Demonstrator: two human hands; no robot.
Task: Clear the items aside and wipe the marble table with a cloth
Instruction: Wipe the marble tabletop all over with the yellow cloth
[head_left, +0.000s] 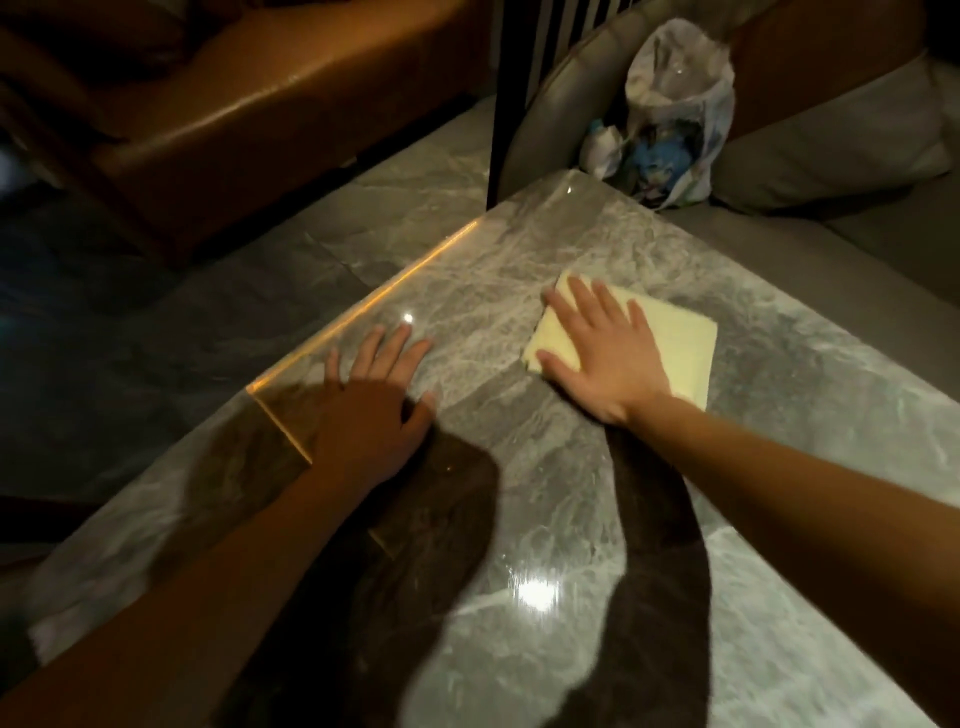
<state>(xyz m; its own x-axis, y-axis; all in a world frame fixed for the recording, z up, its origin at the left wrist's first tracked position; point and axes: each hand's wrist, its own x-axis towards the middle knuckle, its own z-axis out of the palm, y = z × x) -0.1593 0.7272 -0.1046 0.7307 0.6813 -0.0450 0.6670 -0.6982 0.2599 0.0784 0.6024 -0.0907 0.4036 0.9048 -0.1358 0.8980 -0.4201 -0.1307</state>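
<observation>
Cloth (675, 343) — pale yellow, folded to a flat square, lying on the table (753, 467) toward its far right part. Judged soft, light and limp; likely to slide easily on polished marble, so it wants downward pressure rather than a pinch; best worked under a flat palm over its middle, or taken by a corner to lift
Right hand (602, 358) — flat on the left half of the cloth, fingers straight and spread, pressing, not curled round it
Left hand (369, 410) — flat on bare marble near the left edge, fingers straight, holding nothing
Table: grey veined marble, glossy, judged hard and slick
Bag (670, 119): crumpled plastic, off the table, beyond its far corner
</observation>
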